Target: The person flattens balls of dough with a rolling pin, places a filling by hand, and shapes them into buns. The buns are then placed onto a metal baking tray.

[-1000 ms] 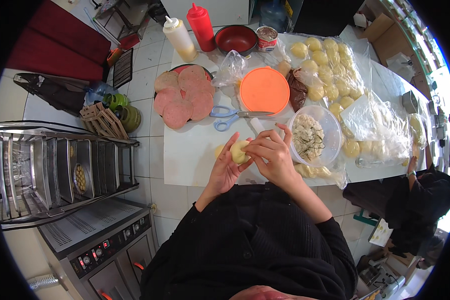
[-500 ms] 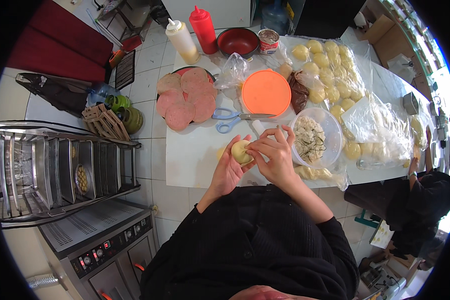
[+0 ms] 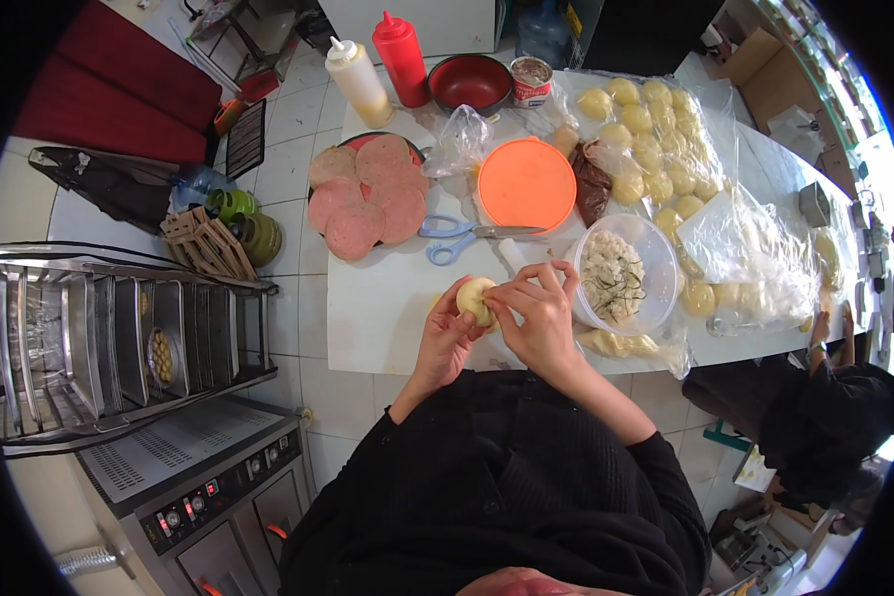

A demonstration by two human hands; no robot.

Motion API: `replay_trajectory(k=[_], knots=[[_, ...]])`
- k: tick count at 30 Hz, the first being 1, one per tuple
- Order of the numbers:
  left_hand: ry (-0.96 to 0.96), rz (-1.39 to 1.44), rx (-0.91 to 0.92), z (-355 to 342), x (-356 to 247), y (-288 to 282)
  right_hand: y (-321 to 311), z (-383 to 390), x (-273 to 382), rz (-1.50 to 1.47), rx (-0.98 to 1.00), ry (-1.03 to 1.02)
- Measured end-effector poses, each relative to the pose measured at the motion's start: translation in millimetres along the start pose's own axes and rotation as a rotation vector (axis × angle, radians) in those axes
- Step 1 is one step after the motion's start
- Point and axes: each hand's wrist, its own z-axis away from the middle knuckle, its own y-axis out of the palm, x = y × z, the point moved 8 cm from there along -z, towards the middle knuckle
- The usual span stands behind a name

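Note:
A pale yellow dough ball (image 3: 476, 297) is held over the near edge of the white table. My left hand (image 3: 445, 336) cups it from the left, its thumb laid against the near side. With its fingertips, my right hand (image 3: 538, 313) pinches the gathered dough on the ball's right side. Just right of my right hand stands a clear tub (image 3: 669, 288) of shredded white filling with dark green strips. Another bit of yellow dough (image 3: 435, 300) on the table is mostly hidden behind my left hand. Blue-handled scissors (image 3: 451, 251) lie beyond the hands.
Sliced pink meat (image 3: 355, 229) lies on a dark plate at left. An orange lid (image 3: 527, 186), a red bottle (image 3: 400, 65), a white bottle (image 3: 359, 83) and a dark bowl (image 3: 470, 83) stand farther back. Many dough balls (image 3: 656, 149) sit under plastic at right. Another person (image 3: 824, 397) works at far right.
My left thumb has come in against the dough ball, and the left fingers wrap it more closely. The ball has turned slightly; my right fingertips still pinch it.

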Motion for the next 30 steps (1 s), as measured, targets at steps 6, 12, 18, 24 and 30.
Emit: replay_trajectory(k=[6,12,18,24,30], knots=[[-0.055,0.167,0.097,2.6,0.5,-1.9,-0.1,-6.5,-13.3,-0.289,0.052,0.137],[-0.32,0.384,0.368,9.8,11.9,7.0,65.4,27.0,-41.9,-1.341,0.498,0.68],[-0.486,0.613,0.116,7.8,21.3,-12.2,-6.7,-11.1,-7.2,-0.37,0.322,0.042],[-0.582,0.573,0.161,14.7,26.5,-1.0,0.4,-3.2,8.0,-0.049,0.332,-0.198],[-0.598,0.407,0.167,16.8,26.5,-5.8,0.9,-8.0,5.6,-0.132,0.368,-0.111]])
